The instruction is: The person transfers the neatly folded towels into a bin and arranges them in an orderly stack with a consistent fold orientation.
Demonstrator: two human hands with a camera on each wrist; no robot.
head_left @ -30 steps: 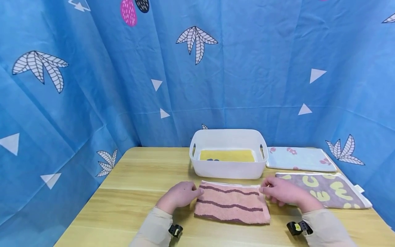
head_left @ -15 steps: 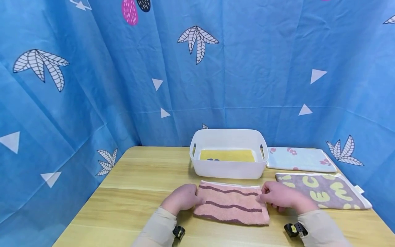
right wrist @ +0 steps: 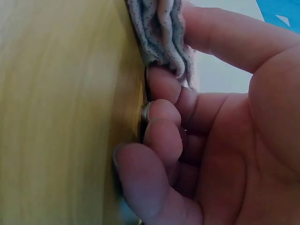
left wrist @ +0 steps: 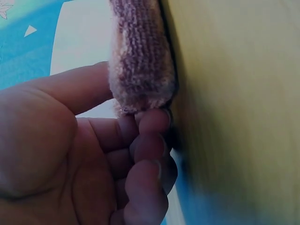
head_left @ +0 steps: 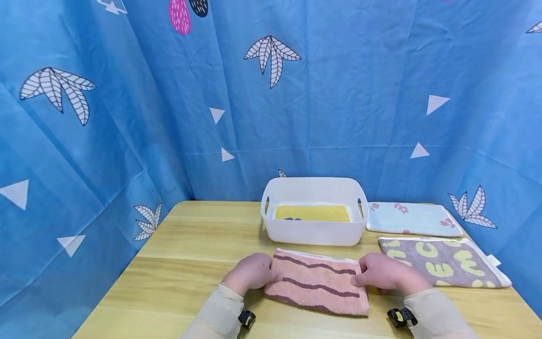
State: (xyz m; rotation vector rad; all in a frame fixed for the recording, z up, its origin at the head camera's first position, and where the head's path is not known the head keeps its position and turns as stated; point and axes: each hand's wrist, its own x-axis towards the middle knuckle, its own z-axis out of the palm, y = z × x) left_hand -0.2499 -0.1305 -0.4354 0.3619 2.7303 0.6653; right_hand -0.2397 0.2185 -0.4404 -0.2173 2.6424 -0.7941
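Note:
A folded pink towel (head_left: 317, 285) with dark wavy stripes lies on the table in front of the white basket. At its left edge my left hand (head_left: 253, 273) pinches it, thumb on top. My right hand (head_left: 385, 273) pinches the opposite edge the same way. In the left wrist view, the towel's thick folded end (left wrist: 143, 56) sits between the thumb and the curled fingers (left wrist: 154, 123). Several stacked layers of the towel (right wrist: 161, 35) show between thumb and forefinger in the right wrist view, the other fingers curled close to the wood.
Behind the towel stands a white basket (head_left: 315, 233) with a yellow folded cloth (head_left: 313, 213) inside. To its right lie a pale blue flowered towel (head_left: 412, 219) and a grey towel with yellow letters (head_left: 444, 263). A blue curtain (head_left: 338, 117) hangs behind the wooden table (head_left: 190, 263).
Both thumbs have moved further onto the pink towel's sides, and the hands have closed on its edges. The towel's front edge has shifted slightly toward me. The basket and other towels stay put.

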